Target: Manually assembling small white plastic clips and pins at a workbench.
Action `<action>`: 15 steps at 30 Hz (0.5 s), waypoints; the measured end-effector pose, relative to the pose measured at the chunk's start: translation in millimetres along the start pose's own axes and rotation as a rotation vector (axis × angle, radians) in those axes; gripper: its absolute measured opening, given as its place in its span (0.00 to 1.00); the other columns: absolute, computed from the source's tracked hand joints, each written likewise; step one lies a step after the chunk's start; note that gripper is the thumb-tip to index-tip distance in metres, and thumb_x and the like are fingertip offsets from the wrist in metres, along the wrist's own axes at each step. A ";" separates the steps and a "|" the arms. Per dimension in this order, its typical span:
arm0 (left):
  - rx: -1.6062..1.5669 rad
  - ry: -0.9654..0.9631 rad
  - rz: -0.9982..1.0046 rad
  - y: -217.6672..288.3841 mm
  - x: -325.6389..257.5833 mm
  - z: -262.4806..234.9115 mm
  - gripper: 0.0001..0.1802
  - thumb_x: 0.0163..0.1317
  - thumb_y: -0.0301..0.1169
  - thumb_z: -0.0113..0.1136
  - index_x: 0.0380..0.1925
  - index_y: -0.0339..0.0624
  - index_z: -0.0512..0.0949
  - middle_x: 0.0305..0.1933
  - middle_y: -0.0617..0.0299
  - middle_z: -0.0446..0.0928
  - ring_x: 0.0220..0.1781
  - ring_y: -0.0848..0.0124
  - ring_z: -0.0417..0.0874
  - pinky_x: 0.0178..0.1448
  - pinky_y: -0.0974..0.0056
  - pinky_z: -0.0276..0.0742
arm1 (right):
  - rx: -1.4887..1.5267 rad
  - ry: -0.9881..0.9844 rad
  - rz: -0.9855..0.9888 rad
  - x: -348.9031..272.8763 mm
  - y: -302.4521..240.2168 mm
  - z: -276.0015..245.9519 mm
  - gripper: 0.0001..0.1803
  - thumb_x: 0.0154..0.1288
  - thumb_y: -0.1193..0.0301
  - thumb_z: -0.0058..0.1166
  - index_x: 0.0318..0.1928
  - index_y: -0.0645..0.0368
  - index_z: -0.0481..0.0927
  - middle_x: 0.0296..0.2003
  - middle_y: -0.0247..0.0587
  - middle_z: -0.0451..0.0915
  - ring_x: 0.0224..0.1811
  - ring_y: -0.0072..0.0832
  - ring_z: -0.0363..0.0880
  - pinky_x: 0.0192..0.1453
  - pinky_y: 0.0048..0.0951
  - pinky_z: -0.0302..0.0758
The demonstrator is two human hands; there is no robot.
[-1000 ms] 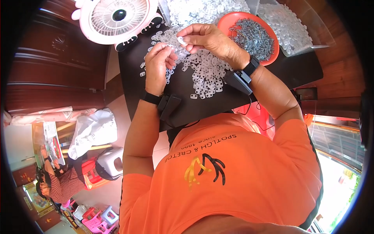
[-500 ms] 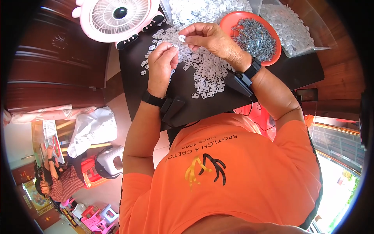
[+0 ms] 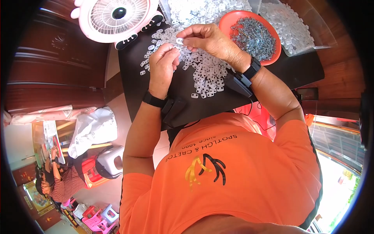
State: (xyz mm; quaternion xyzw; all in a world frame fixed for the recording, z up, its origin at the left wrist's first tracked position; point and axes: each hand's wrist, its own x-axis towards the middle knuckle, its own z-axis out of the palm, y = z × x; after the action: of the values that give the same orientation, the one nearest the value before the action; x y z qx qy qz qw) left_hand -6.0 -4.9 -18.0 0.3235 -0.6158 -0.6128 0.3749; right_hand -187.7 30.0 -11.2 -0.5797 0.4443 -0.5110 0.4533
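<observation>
Between the thumb and fingertips of my right hand [image 3: 212, 42] is a small white plastic piece [image 3: 179, 41] with holes in it. Just below and to its left, my left hand [image 3: 163, 66] pinches another small white piece [image 3: 177, 48], mostly covered by the fingers. The two hands are close together above a spread pile of white plastic pieces [image 3: 208, 76] on the dark table [image 3: 187, 105]. Beside my right wrist stands an orange-red plate [image 3: 277, 46] heaped with small grey metal screws [image 3: 255, 39].
A clear bin [image 3: 206, 9] of white pieces stands at the far side, and a clear tray [image 3: 288, 29] of similar pieces is at the right. A pink fan [image 3: 119, 13] occupies the far left corner. Another person [image 3: 64, 183] sits at the lower left near plastic stools [image 3: 95, 222].
My right hand has shifted slightly left, bringing its white piece a little nearer my left hand. The left hand has barely moved. The other person's arm has changed position.
</observation>
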 end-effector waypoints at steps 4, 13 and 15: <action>-0.013 0.004 0.002 0.6 -1.1 0.7 0.07 0.60 0.29 0.53 0.28 0.36 0.75 0.20 0.66 0.71 0.20 0.81 0.67 0.24 0.75 0.60 | -0.010 0.006 -0.020 -0.1 -0.7 1.0 0.12 0.62 0.75 0.55 0.46 0.60 0.80 0.33 0.29 0.80 0.33 0.13 0.75 0.38 0.17 0.74; -0.034 0.027 -0.004 -0.3 -1.5 2.5 0.08 0.60 0.29 0.53 0.28 0.35 0.75 0.20 0.66 0.71 0.20 0.81 0.68 0.24 0.76 0.61 | -0.026 0.018 -0.025 -1.6 -0.4 4.6 0.12 0.62 0.76 0.56 0.46 0.61 0.80 0.34 0.29 0.80 0.34 0.13 0.75 0.40 0.17 0.74; -0.039 0.019 0.002 -0.8 -1.4 2.8 0.08 0.60 0.30 0.53 0.28 0.36 0.75 0.20 0.67 0.71 0.20 0.81 0.68 0.24 0.76 0.61 | -0.068 0.011 -0.013 -2.4 -1.1 5.7 0.12 0.61 0.76 0.56 0.46 0.61 0.79 0.34 0.29 0.80 0.35 0.13 0.75 0.41 0.17 0.74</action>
State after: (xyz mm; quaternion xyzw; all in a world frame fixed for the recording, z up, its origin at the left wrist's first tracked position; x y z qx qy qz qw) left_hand -7.7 -2.2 -18.7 0.3212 -0.6006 -0.6211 0.3878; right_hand -182.1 32.9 -11.0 -0.5950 0.4601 -0.5017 0.4274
